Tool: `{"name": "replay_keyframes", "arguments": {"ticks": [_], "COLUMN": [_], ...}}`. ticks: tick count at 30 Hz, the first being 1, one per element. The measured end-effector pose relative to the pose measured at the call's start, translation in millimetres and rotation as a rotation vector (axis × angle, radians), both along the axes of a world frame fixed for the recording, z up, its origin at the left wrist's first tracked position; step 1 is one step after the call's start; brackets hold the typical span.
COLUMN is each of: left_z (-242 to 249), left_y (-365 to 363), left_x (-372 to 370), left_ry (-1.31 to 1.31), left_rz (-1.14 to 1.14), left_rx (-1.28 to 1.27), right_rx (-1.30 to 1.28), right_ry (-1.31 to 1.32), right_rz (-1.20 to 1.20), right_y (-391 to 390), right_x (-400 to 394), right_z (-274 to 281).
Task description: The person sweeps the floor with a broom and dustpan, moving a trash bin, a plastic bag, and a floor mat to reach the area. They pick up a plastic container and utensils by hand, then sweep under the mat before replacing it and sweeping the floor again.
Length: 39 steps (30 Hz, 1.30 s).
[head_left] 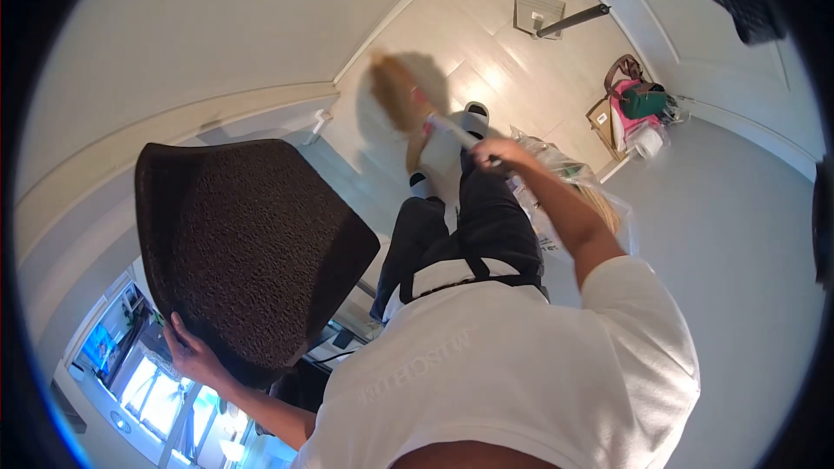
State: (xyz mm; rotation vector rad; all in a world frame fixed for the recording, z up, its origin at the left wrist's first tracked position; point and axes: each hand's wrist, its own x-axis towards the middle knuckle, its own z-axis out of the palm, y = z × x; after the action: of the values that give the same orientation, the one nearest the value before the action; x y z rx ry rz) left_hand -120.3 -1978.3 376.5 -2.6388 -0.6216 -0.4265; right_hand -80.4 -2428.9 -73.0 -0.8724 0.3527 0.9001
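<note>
My left hand (195,356) grips the lower edge of a dark brown mat (252,243) with a pebbled surface. The mat is held up off the floor at my left side, its far edge bowed. Part of my left hand is hidden behind it. In front of me, my right hand (502,156) is closed round the light handle of a broom (398,94). The broom's straw-coloured head is smeared by motion and points away from me, above the floor near my feet.
A grey dustpan (537,13) with a long black handle lies on the tiled floor ahead. Bags (632,108), one pink and green, lean by the right wall. A clear plastic bag (578,187) stands beside my right leg. Walls close in on the left.
</note>
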Motion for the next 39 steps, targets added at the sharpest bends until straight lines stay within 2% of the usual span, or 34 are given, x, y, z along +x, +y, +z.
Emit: {"name": "replay_keyframes", "arguments": {"ticks": [1, 2, 3, 4, 6, 8, 10, 11, 13, 14, 15, 16, 17, 18, 19, 21, 23, 24, 25, 26, 27, 28, 29, 30, 31, 32, 33, 34, 35, 36, 38, 39], "left_z": [-4.4, -11.1, -18.1, -25.7, -32.9, -31.6, -32.6, -31.4, -26.2, -20.3, -16.2, -11.1, -7.7, -7.0, -7.9, -9.6, -11.2, -12.8, -14.2, -14.4, -14.9, -13.1, -10.5, -12.9, -19.4, -22.8, -24.2, -28.9, -33.9, -36.1, -40.3, -39.4], "left_y": [10.0, 20.2, 30.3, 41.0, 57.4, 63.2, 87.4, 96.9, 113.8, 120.4, 123.9, 127.5, 126.6, 128.4, 129.3, 127.3, 121.6, 121.0, 122.2, 120.9, 118.3, 110.4, 107.1, 111.6, 118.7, 122.6, 118.6, 109.9, 102.6, 99.4, 90.4, 86.1], "left_x": [-3.8, -8.9, -14.0, -18.3, -26.2, -38.4, -55.4, -62.9, -71.8, -81.2, -85.8, -90.0, -93.8, -95.6, -95.9, -97.3, -94.5, -94.9, -97.1, -95.9, -95.0, -94.9, -95.4, -96.4, -98.8, -100.4, -99.8, -95.8, -91.1, -85.9, -79.8, -75.9], "left_ry": [-0.037, -0.075, -0.083, -0.098, -0.11, -0.059, -0.04, -0.073, -0.048, -0.05, -0.052, -0.05, -0.027, -0.018, -0.01, -0.005, 0.051, 0.049, 0.05, 0.051, 0.055, 0.066, 0.072, 0.073, 0.028, -0.017, -0.019, -0.042, -0.069, -0.074, -0.031, -0.006], "left_rz": [-0.104, -0.207, -0.212, -0.259, -0.307, -0.145, -0.117, -0.138, -0.169, -0.162, -0.155, -0.151, -0.043, -0.042, -0.032, -0.015, -0.005, -0.001, -0.034, -0.071, -0.077, 0.064, 0.208, 0.211, 0.047, -0.116, -0.112, -0.091, -0.071, -0.071, 0.018, 0.026], "left_rx": [-0.018, -0.035, -0.039, -0.061, -0.093, -0.173, -0.122, -0.139, -0.135, -0.134, -0.181, -0.227, -0.217, -0.213, -0.236, -0.252, -0.179, -0.171, -0.169, -0.166, -0.16, -0.148, -0.136, -0.138, -0.14, -0.141, -0.142, -0.232, -0.324, -0.327, -0.264, -0.302], "right_rx": [0.029, -0.056, -0.14, -0.354, -0.65, -0.709, -0.859, -0.69, -0.469, -0.437, -0.371, -0.157, -0.051, -0.065, 0.055, 0.057, 0.359, 0.367, 0.186, 0.003, -0.074, -0.156, -0.166, -0.304, -0.031, 0.014, -0.03, -0.338, -0.264, -0.268, -0.639, -0.702], "right_ry": [0.475, 0.61, 0.746, 0.666, 0.282, 0.253, -0.032, 0.111, 0.185, 0.275, 0.2, 0.397, 0.565, 0.459, 0.496, 0.633, 0.092, 0.09, -0.041, -0.172, -0.549, -0.916, -0.895, -1.154, -0.765, -0.199, 0.097, 0.468, 0.587, 0.582, 0.352, 0.289], "right_rz": [0.049, 0.107, 0.163, 0.145, 0.193, 0.102, 0.092, 0.005, -0.004, 0.041, 0.134, 0.151, 0.154, 0.309, 0.282, 0.354, 0.279, 0.283, 0.349, 0.404, 0.342, 0.269, 0.143, 0.331, 0.111, 0.077, -0.009, 0.056, 0.086, 0.085, 0.077, 0.04], "right_y": [-20.3, -35.5, -45.5, -44.9, -24.7, 8.7, 51.5, 78.1, 109.5, 126.7, 136.7, 147.3, 162.2, 180.4, 201.0, 262.7, 301.4, 315.5, 326.9, 331.0, 312.9, 277.3, 250.5, 205.3, 167.6, 131.5, 100.3, 84.1, 62.4, 62.7, 67.4, 78.8], "right_x": [7.9, 20.6, 35.0, 35.9, 23.4, -11.1, -54.0, -70.8, -110.0, -125.2, -135.6, -146.0, -148.5, -155.4, -158.0, -172.6, -197.2, -205.8, -208.3, -195.4, -185.1, -172.1, -170.8, -140.2, -130.0, -119.4, -98.9, -70.5, -57.9, -49.7, -40.8, -54.1], "right_z": [-25.9, -4.3, 29.0, 39.1, 71.9, 66.7, 74.0, 122.2, 160.5, 184.6, 195.3, 195.1, 196.4, 176.0, 159.8, 92.4, 28.6, -4.6, -34.6, -35.9, -39.2, -29.3, -51.3, -27.9, -26.1, -15.3, 8.8, 25.4, 2.5, 16.7, 60.6, 55.0]}}
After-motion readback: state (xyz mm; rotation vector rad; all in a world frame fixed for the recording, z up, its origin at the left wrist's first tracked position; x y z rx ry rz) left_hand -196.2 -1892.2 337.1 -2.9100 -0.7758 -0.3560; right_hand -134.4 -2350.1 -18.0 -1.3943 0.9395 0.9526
